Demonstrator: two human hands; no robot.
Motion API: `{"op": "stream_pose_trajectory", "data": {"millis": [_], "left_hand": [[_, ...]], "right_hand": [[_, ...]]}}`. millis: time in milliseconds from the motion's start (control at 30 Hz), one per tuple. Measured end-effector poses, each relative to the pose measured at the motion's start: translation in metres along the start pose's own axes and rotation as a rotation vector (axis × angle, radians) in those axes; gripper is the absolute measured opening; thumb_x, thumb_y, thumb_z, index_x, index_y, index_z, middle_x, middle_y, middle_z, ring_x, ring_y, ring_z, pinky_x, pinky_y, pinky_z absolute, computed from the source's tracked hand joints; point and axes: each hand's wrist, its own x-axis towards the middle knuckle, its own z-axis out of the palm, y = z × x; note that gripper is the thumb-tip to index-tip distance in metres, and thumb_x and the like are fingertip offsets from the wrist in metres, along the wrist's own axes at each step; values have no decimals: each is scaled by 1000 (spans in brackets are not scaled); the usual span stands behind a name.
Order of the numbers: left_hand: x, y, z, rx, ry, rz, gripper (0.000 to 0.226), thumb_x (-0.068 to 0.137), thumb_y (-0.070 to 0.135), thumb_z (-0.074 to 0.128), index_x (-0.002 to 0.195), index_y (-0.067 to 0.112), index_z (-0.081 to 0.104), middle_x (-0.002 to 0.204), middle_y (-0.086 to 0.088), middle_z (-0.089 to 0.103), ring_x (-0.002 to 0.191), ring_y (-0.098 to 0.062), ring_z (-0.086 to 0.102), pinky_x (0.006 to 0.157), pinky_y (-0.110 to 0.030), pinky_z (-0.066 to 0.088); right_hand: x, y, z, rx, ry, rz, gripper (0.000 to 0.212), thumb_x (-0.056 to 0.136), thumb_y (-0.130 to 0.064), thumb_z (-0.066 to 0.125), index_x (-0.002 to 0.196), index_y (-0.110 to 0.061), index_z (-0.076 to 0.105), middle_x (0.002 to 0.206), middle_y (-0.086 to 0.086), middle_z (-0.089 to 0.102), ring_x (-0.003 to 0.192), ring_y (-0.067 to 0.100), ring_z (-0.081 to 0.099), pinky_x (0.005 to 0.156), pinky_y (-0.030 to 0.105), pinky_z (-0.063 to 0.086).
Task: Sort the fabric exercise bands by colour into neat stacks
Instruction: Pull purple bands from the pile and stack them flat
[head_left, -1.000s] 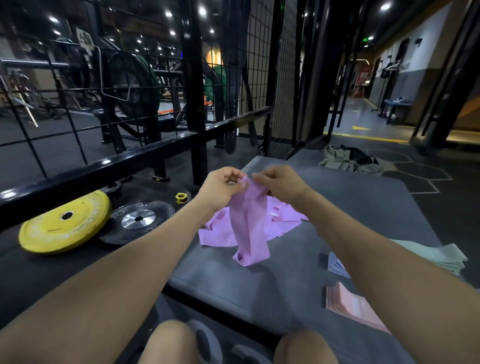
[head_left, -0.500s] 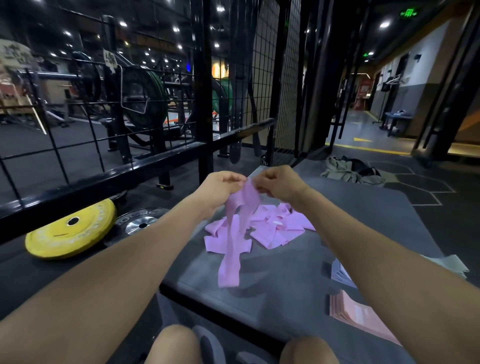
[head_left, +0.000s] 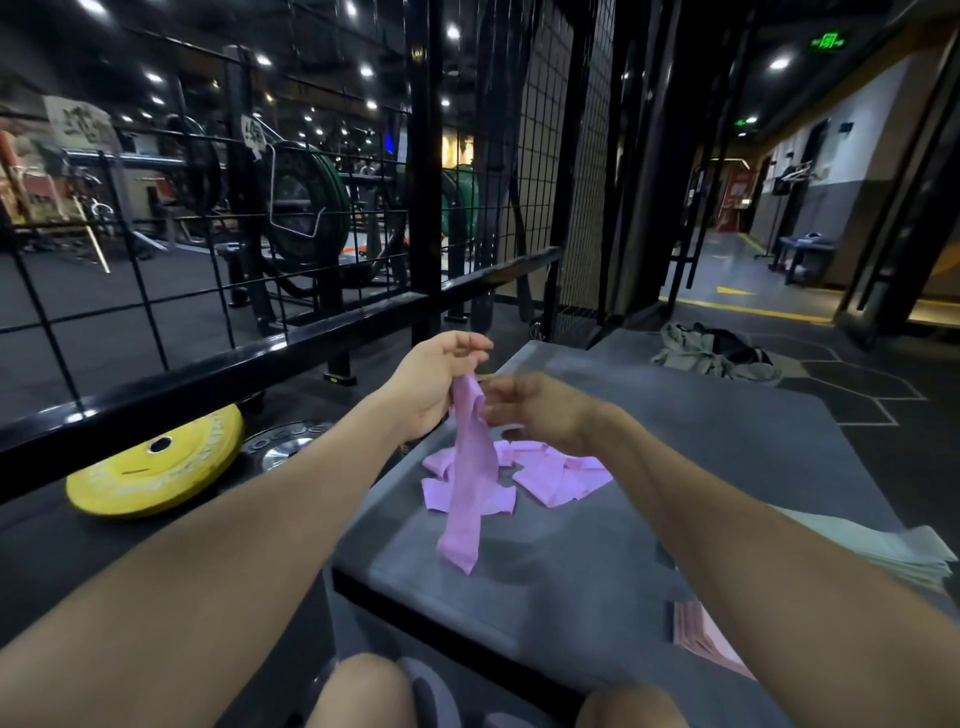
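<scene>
Above the grey platform (head_left: 727, 467), left hand (head_left: 434, 387) grip pinches a hanging lilac band (head_left: 467, 478); blurred right hand (head_left: 540, 410) hovers loose-fingered beside it.

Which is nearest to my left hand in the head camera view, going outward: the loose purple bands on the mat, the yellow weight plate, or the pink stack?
From the left hand:
1. Loose purple bands, just below it on the mat.
2. Yellow weight plate, on the floor to the left.
3. Pink stack, at the mat's near right corner.
</scene>
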Motion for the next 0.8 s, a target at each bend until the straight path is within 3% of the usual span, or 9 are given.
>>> {"op": "stream_pose_trajectory", "data": {"millis": [67,133,267,367,533,633,733,800], "left_hand": [[-1,-1,-1,-16,6,9,29,94,-4,42,86,16,61,84,0,56,76,-9,49,71,-21,40],[-3,-1,-4,-34,12,7,28,94,-4,41,87,16,61,84,0,55,75,-8,49,65,-16,43],[-5,-3,-9,-41,22,-17,26,94,-4,43,88,15,61,80,0,52,68,-9,45,62,-18,41],[-9,-6,-15,65,13,-85,17,94,2,47,87,12,59,78,-3,55,67,-11,49,60,-20,43],[-8,-22,-19,172,-27,-164,12,93,18,56,101,11,62,107,-13,63,95,-22,54,95,-39,46],[-7,-22,-16,183,21,-68,8,91,14,58,91,14,66,97,-12,64,89,-22,53,83,-37,44],[-4,-20,-14,231,44,-13,8,90,16,60,89,12,67,90,-10,62,83,-21,52,79,-34,44],[-4,-17,-12,254,37,20,6,90,15,61,89,13,66,89,-10,63,82,-21,54,78,-33,44]], "right_hand": [[-3,2,3,-4,-71,-32,13,88,0,53,94,-9,61,72,-8,55,69,5,50,71,23,40],[-3,4,6,-154,-52,-48,7,85,-1,59,86,-8,60,74,-5,56,72,9,51,73,26,42],[7,8,12,-391,206,-146,16,83,-2,59,68,2,56,63,6,49,60,15,40,59,27,35],[10,5,6,-411,397,-176,15,82,-1,56,78,-4,70,72,11,67,64,18,57,63,29,47],[10,-1,1,-371,488,-195,18,84,-1,57,86,-6,73,83,12,72,81,27,68,77,35,56],[7,-2,-2,-360,455,-201,17,83,0,58,88,-6,73,83,12,72,81,27,68,79,38,56],[0,-6,-7,-311,353,-213,27,80,8,53,97,-4,71,84,11,69,79,19,63,81,32,52],[-3,-11,-11,-170,328,-190,24,84,2,53,97,-8,70,84,10,68,79,12,58,79,27,49]]}}
